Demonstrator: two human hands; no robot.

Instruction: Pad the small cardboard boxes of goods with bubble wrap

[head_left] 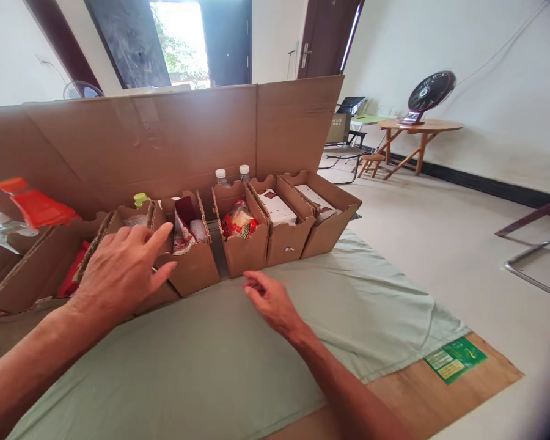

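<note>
My left hand (123, 263) hovers over the left part of a row of cardboard bins, its thumb and fingers apart and nothing in it. Behind its fingertips stands a bin (190, 269) with a dark red and white packet (183, 226) inside. My right hand (272, 299) is low over the pale green cloth (201, 366), fingers loosely curled with a gap to the thumb, holding nothing visible. Just beyond it is a bin (245, 253) with a red snack bag (239, 220). The two bins further right hold white boxes, one a white box (277, 208) with a dark mark.
A tall cardboard panel (165, 140) stands behind the bins. An orange-red bottle (41, 205) and white-capped bottles (220, 176) rise near it. A green card (456, 359) lies at the wooden table corner (490, 385). A fan (431, 91) is on a round table (433, 126).
</note>
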